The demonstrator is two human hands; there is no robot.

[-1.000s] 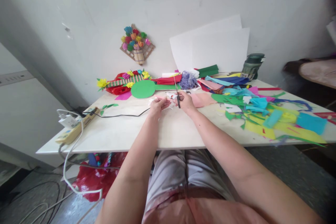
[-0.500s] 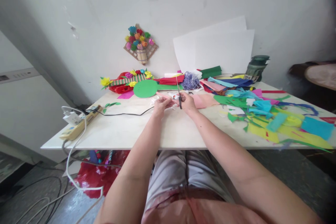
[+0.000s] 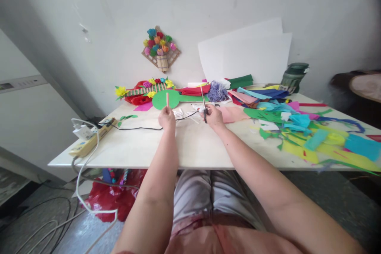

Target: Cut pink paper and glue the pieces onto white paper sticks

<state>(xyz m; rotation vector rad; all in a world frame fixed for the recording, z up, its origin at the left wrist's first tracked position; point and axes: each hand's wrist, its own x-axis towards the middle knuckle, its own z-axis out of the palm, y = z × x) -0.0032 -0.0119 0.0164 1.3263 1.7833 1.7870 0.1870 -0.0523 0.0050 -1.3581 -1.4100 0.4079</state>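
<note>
My left hand (image 3: 167, 119) is closed around a narrow pink paper strip (image 3: 167, 100), which stands up in front of a round green paddle shape (image 3: 159, 100). In my right hand (image 3: 214, 116) are scissors (image 3: 204, 101), their blades pointing up and away from me. A sheet of pink crepe paper (image 3: 233, 114) lies just right of that hand. Between the hands, a white glue gun (image 3: 196, 107) rests on the table with a black cord (image 3: 139, 128), near some small white pieces (image 3: 178, 112).
Coloured paper scraps (image 3: 312, 139) cover the table's right side. Purple yarn (image 3: 218, 91) and a green bottle (image 3: 294, 77) stand behind. A power strip (image 3: 86, 145) sits at the left edge. White sheets (image 3: 245, 57) lean on the wall, where a flower decoration (image 3: 162, 63) hangs.
My left hand has moved left, away from the scissors, and now holds the pink strip upright. My right hand stays in nearly the same place with the scissors.
</note>
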